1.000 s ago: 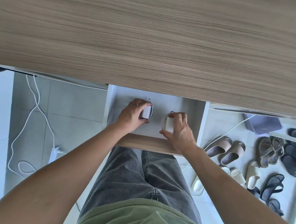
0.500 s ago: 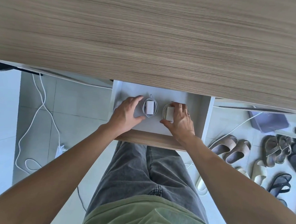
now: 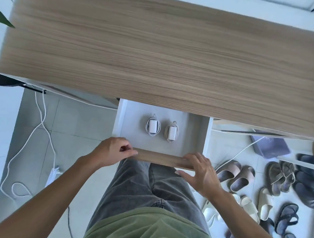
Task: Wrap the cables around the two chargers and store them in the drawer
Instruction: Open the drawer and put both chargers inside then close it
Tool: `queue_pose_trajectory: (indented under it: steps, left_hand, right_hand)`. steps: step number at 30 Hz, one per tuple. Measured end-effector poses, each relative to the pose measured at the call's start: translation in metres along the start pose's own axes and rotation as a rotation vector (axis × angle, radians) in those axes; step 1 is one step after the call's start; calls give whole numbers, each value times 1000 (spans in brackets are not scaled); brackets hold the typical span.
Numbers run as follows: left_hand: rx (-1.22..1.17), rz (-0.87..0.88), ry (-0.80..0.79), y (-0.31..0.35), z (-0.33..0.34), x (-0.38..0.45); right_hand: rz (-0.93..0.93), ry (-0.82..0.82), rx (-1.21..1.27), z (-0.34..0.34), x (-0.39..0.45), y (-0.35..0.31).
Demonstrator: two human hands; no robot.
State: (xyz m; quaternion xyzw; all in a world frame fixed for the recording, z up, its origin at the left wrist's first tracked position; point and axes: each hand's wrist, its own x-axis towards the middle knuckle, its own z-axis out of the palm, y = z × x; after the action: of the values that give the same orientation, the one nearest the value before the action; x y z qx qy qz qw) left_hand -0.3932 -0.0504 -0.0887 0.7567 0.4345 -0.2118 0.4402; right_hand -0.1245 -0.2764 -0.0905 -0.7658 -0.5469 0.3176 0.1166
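Two white chargers lie side by side on the floor of the open white drawer (image 3: 188,137), each with its cable coiled around it. The left charger (image 3: 153,127) has a white cable; the right charger (image 3: 172,133) has a beige one. Neither hand touches them. My left hand (image 3: 113,151) is curled on the left end of the drawer's wooden front panel (image 3: 159,158). At the panel's right end, my right hand (image 3: 201,170) has its fingers on top and its thumb underneath.
The wooden desk top (image 3: 156,54) overhangs the back of the drawer. My legs are right under the drawer front. A white cord (image 3: 42,123) trails over the floor on the left. Several sandals (image 3: 277,181) and a purple box (image 3: 270,146) lie on the right.
Both hands have let go of the chargers and pulled back out of the drawer onto its front panel. The chargers stay where they were laid. The view has tilted up.
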Motion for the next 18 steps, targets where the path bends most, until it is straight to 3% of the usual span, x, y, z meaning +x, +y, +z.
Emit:
queue_pose_trajectory:
  steps: [5,9,18]
  left_hand:
    - [43,35,-100,0,-10,-10]
    - [209,134,3,1,-7,-10]
    - [243,196,249,9,-8,-1]
  right_hand:
    - [-9,-24,-42,10,-5,6]
    - [12,52,-41,14,2,-3]
    - [99,155,6,5,23,-4]
